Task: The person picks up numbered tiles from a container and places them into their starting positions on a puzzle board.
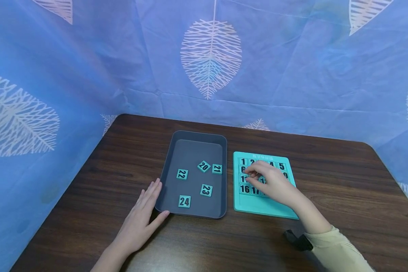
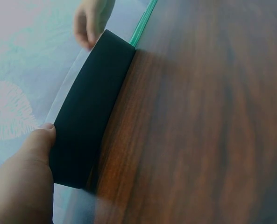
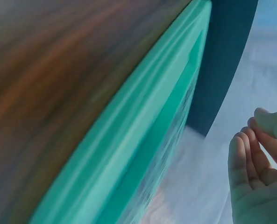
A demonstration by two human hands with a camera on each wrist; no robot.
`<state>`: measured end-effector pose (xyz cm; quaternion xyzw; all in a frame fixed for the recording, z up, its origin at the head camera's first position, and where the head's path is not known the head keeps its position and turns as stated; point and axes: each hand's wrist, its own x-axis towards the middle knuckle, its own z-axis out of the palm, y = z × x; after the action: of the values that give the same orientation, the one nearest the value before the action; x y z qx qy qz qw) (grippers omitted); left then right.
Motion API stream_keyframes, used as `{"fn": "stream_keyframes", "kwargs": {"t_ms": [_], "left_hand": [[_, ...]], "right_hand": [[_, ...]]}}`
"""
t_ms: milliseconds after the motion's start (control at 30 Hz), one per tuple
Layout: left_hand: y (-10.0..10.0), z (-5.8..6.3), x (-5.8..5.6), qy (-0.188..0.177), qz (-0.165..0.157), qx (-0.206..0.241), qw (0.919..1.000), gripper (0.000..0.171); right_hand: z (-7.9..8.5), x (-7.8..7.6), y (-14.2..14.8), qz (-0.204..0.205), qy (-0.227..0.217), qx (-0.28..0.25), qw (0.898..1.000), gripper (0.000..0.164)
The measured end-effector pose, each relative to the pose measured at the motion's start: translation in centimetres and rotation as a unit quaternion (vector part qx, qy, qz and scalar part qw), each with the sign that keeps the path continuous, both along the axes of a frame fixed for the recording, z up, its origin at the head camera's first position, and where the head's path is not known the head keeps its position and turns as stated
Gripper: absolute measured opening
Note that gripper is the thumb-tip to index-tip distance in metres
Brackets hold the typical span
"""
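My left hand [image 1: 140, 220] lies by the near left corner of a dark grey tray [image 1: 198, 151], with its fingers straight along the side and the thumb at the near edge. In the left wrist view the thumb [image 2: 33, 154] touches the tray's rim. Loose number tiles lie in the tray, among them tile 24 [image 1: 184, 201], tile 23 [image 1: 206, 190] and tile 22 [image 1: 182, 174]. Above a turquoise number puzzle board [image 1: 263, 211] hovers my right hand [image 1: 273, 182], fingers loosely bent and nothing visible between them. It hides some of the board's tiles.
Tile 20 [image 1: 204, 166] and tile 21 [image 1: 217, 169] lie near the tray's right wall. Tray and board stand side by side on a dark wooden table [image 1: 340, 181]. Behind and to the left hangs a blue cloth [image 1: 275, 56] with white leaf prints.
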<state>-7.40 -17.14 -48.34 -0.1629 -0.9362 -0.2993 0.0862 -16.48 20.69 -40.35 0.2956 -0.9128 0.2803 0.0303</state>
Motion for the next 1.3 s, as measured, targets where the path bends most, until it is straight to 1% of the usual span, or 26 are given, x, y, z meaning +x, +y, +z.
{"fn": "stream_keyframes", "kwargs": {"t_ms": [133,300,433,567,767,933,1167,1300], "left_hand": [[0.0,0.0,0.0,-0.003,-0.001,-0.001,1.0000,0.075],[0.0,0.0,0.0,-0.001,0.000,0.000,1.0000,0.075],[0.0,0.0,0.0,0.000,0.000,-0.001,1.0000,0.075],[0.0,0.1,0.0,-0.004,0.001,-0.005,1.0000,0.075],[0.0,0.0,0.0,0.001,0.000,-0.004,1.0000,0.076],[0.0,0.1,0.0,0.006,-0.002,-0.003,1.0000,0.076],[-0.1,0.1,0.0,-0.012,-0.001,-0.006,0.9999,0.075],[-0.1,0.2,0.0,-0.012,-0.003,-0.005,0.9999,0.075]], "right_hand": [[0.2,-0.8,-3.1,0.028,-0.003,-0.014,1.000,0.021],[0.3,-1.9,-7.0,0.039,-0.018,-0.033,0.999,0.026],[0.0,-3.0,-9.4,0.041,-0.028,-0.020,0.999,0.027],[-0.6,-4.2,-11.1,0.036,-0.040,0.000,0.999,0.026],[-1.5,-5.4,-12.4,0.001,-0.073,0.034,0.997,0.035],[-1.7,-5.7,-12.8,-0.022,-0.075,0.058,0.995,0.043],[-1.9,-5.7,-13.1,-0.027,-0.071,0.097,0.992,0.042],[-2.0,-5.7,-13.1,-0.025,-0.070,0.112,0.991,0.039]]}}
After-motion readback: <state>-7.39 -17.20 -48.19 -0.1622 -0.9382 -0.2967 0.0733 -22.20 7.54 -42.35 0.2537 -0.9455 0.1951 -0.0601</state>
